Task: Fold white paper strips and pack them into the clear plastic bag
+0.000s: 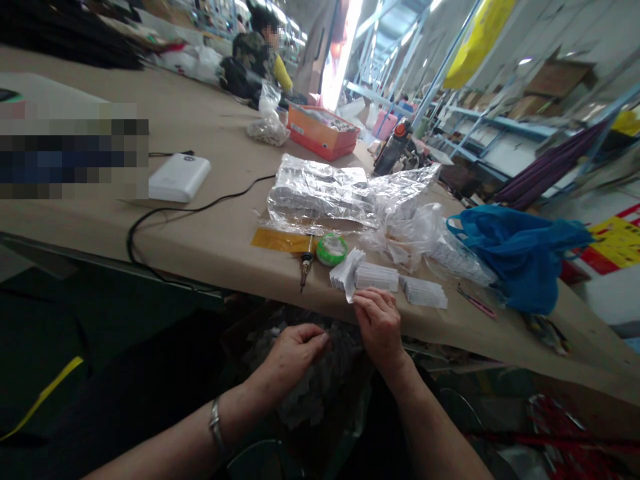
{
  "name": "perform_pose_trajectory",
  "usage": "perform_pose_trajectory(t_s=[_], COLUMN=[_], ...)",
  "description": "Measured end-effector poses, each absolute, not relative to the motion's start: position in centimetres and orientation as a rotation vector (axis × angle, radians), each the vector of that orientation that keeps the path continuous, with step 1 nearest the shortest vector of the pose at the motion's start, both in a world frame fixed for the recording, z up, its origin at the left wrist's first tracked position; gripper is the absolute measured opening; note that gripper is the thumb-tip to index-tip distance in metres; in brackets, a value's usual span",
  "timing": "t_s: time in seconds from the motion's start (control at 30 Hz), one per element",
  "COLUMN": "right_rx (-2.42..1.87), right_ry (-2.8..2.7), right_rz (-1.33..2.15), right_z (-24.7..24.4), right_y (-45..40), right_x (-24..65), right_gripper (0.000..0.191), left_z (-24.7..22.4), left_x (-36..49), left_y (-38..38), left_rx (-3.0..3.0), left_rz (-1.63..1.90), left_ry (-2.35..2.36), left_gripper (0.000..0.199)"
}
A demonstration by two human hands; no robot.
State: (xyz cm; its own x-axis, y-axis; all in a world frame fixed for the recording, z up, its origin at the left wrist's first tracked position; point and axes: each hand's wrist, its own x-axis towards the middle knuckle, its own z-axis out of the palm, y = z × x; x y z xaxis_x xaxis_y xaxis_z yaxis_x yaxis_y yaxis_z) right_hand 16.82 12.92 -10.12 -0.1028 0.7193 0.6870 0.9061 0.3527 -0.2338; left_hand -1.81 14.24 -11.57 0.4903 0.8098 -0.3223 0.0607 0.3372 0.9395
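Observation:
My right hand (381,323) is at the table's front edge, its fingertips closed on the lower end of a white label strip (349,270). Beside that strip lie two stacks of white labels, one in the middle (376,276) and one to the right (424,292). My left hand (299,347), with a metal bracelet on the wrist, hangs in front of the edge; thumb and fingers are pinched together, and whatever they may hold is too small to tell. Below it is a heap of white scraps (310,400). A soldering-iron-like tool (305,267) and a green tape roll (331,249) lie left of the strip.
Behind the labels lie clear plastic packs (325,193) and an orange box (323,132). A blue bag (520,253) and red scissors (477,302) are at the right. A black cable crosses the table near a white power bank (180,177). A person (255,57) sits beyond.

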Motion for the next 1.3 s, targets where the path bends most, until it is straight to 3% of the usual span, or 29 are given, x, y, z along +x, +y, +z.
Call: perform_pose_trajectory(t_s=[0.2,0.4,0.57,0.7,1.03,1.3], right_rx=[-1.333,-1.29,-1.673,-1.809,-1.459,-1.098], right_ry=[-1.929,-2.033,-1.923,-1.971,-1.733,-2.202], right_rz=[-0.231,-0.113,-0.339,-0.472,-0.173,0.01], right_z=[-9.3,-9.0,-8.9,-9.9,-9.7,-9.0], right_y=[9.7,8.2,11.1,12.1,10.6,8.5], right_x=[14.7,14.2,17.3,18.5,19.2,15.3], right_gripper=[0.011,0.023,0.038,0.034,0.016,0.015], left_z=[-9.1,-9.2,-9.2,-9.3,-8.7,-8.3], left_x=[0.5,1.5,1.0,0.6,0.3,0.0], left_y=[14.9,15.2,14.8,14.5,14.7,14.7], left_rx=[0.506,0.424,0.511,0.529,0.523,0.41], left_rz=[0.643,0.68,0.578,0.543,0.442,0.508], left_ry=[0.644,0.713,0.848,0.879,0.883,0.621], left_gripper=[0.025,0.01,0.011,0.014,0.01,0.01])
